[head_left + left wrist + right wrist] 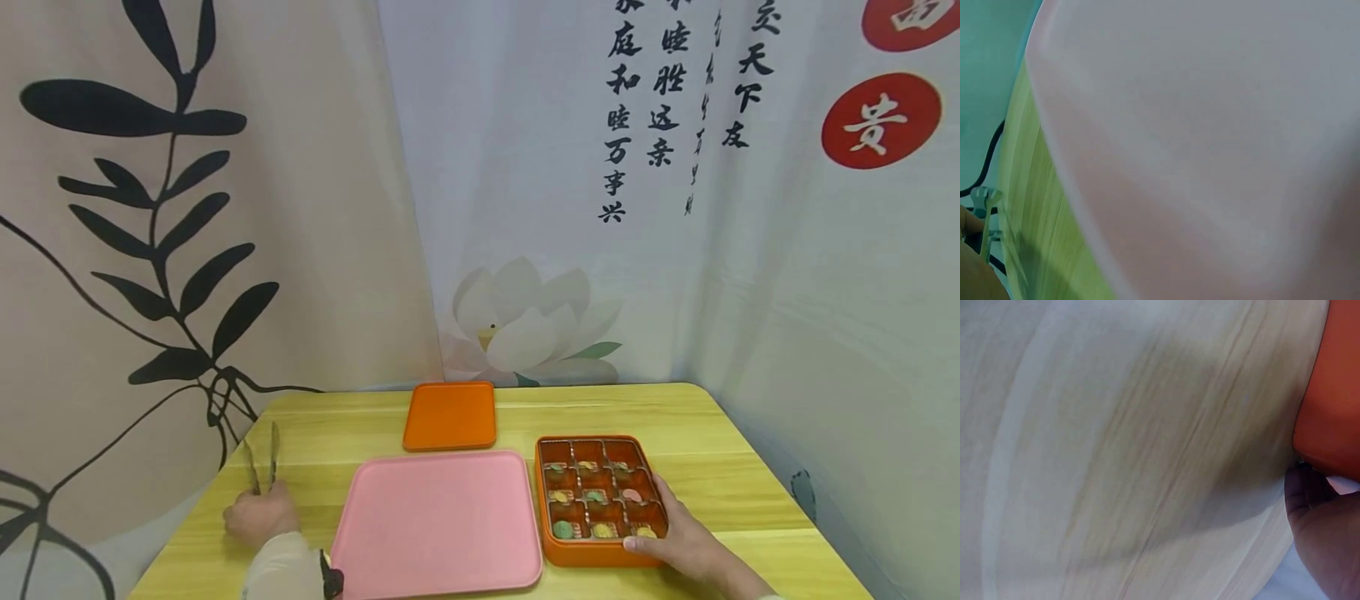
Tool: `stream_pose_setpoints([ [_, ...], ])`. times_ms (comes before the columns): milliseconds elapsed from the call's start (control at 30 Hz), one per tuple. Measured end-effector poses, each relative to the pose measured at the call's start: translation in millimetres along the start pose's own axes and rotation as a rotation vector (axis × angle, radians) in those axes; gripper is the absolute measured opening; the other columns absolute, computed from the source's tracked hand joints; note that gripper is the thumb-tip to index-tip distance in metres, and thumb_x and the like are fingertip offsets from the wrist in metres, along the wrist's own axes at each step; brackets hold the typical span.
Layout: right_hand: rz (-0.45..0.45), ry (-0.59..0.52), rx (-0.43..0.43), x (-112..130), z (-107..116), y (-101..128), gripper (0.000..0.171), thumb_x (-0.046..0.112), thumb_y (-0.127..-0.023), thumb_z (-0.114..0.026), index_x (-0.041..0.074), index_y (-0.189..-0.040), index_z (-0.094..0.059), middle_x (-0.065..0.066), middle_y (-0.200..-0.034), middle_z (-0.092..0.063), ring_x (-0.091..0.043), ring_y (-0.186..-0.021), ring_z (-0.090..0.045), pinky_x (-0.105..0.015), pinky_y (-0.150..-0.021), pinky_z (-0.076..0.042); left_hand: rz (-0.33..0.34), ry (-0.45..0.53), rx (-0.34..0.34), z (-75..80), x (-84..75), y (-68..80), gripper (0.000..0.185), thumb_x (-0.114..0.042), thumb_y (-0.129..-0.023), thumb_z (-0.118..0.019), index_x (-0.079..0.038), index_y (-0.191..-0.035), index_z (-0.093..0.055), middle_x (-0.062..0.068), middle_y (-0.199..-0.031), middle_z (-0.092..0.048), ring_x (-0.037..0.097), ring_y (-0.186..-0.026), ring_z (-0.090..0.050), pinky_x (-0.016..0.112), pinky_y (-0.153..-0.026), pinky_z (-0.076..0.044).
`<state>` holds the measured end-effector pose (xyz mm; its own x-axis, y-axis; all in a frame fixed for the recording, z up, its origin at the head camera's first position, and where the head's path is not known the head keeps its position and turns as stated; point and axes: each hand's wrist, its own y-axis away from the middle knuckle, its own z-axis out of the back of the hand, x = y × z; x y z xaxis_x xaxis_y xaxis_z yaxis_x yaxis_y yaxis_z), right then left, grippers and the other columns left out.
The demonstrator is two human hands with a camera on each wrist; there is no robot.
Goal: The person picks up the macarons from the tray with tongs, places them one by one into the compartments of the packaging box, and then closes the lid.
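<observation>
At the left of the table my left hand [262, 512] grips a pair of metal tongs [273, 457], whose two arms point away from me and stand apart. In the left wrist view only part of that hand [975, 265] and the tongs [986, 219] show at the left edge. On the right, my right hand [686, 537] holds an orange divided box [592, 554] by its right side, thumb at the front rim. Small green, yellow and pink pieces [562, 529] lie in its several compartments. The right wrist view shows fingers [1297, 490] against the box's wall [1341, 394].
A large pink tray [442, 525] lies between my hands, just left of the box. Behind it is a smaller orange tray [450, 417]. The wood-grain table [600, 408] ends at a printed curtain [525, 208] at the back.
</observation>
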<state>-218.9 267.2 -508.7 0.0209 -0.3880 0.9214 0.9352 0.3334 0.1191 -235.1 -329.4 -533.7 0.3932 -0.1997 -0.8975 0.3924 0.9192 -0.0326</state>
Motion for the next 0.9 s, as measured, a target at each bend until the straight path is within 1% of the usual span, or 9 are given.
stream_pose_setpoints([
  [300,0.002,-0.006,-0.007,-1.9,-0.5,-1.4,0.102,0.020,-0.090,-0.076,0.007,-0.156,0.000,-0.033,-0.149,-0.028,-0.038,-0.119,-0.055,-0.053,-0.096,-0.046,0.002,-0.011,0.043,0.5,-5.5,4.7,0.042,-0.012,-0.090,-0.054,0.018,-0.120,-0.055,0.041,-0.122,-0.045,0.056,-0.117,-0.041,0.059,-0.104,-0.029],
  [400,-0.004,0.000,-0.010,-2.2,-0.5,-0.9,0.102,0.021,-0.089,-0.076,0.007,-0.156,0.000,-0.032,-0.149,-0.027,-0.038,-0.120,-0.054,-0.054,-0.096,-0.046,0.002,-0.040,0.056,0.2,-7.8,6.3,0.043,-0.012,-0.091,-0.053,0.017,-0.121,-0.055,0.040,-0.122,-0.047,0.055,-0.117,-0.043,0.058,-0.104,-0.031],
  [533,0.000,0.010,-0.010,-2.7,-0.1,-0.5,0.102,0.021,-0.089,-0.076,0.007,-0.156,0.001,-0.032,-0.149,-0.028,-0.039,-0.120,-0.054,-0.054,-0.097,-0.045,-0.008,-0.075,0.050,-1.5,-8.5,7.7,0.042,-0.013,-0.090,-0.052,0.016,-0.119,-0.056,0.039,-0.120,-0.049,0.054,-0.115,-0.046,0.058,-0.102,-0.033],
  [667,0.010,0.010,-0.008,-2.8,0.1,-0.3,0.102,0.020,-0.090,-0.076,0.007,-0.156,0.000,-0.033,-0.149,-0.029,-0.039,-0.121,-0.053,-0.054,-0.097,-0.045,-0.008,-0.061,0.049,-3.9,-8.5,9.2,0.042,-0.012,-0.088,-0.053,0.017,-0.119,-0.057,0.040,-0.119,-0.051,0.054,-0.113,-0.047,0.057,-0.102,-0.035],
  [900,0.008,-0.026,0.001,-2.4,-0.6,-0.8,0.102,0.019,-0.090,-0.075,0.007,-0.156,0.002,-0.033,-0.149,-0.028,-0.038,-0.119,-0.055,-0.053,-0.096,-0.046,0.022,0.005,0.072,-6.0,-8.7,11.6,0.042,-0.007,-0.088,-0.052,0.018,-0.121,-0.055,0.040,-0.121,-0.050,0.054,-0.115,-0.046,0.057,-0.103,-0.035],
])
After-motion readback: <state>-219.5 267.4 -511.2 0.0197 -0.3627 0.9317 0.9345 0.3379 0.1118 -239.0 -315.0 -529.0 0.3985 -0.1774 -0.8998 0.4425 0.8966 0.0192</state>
